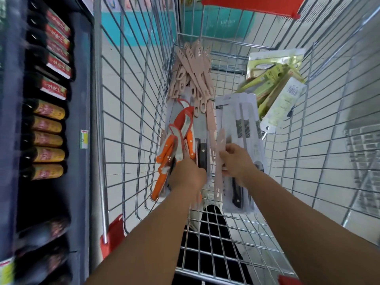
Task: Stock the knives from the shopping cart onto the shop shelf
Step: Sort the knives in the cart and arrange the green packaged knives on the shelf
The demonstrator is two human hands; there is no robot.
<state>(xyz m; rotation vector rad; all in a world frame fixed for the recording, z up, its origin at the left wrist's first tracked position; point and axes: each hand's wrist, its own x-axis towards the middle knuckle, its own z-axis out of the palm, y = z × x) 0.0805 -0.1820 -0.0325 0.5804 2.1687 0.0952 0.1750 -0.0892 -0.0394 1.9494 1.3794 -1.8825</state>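
Both my arms reach down into the wire shopping cart (131, 120). My left hand (188, 175) grips a bunch of orange-handled knives (166, 157) near the cart's left wall. My right hand (236, 161) holds a pale pink knife (220, 159) beside a white pack of black-handled knives (241, 153). A heap of pink knives (193, 73) lies at the cart's far end. Green-carded knife packs (275, 87) lean in the far right corner.
A dark shop shelf (82, 112) stands at the left with rows of bottles (48, 140) and red-labelled boxes (58, 48). The cart's red handle (253, 5) is at the top. White tiled floor shows through the wires.
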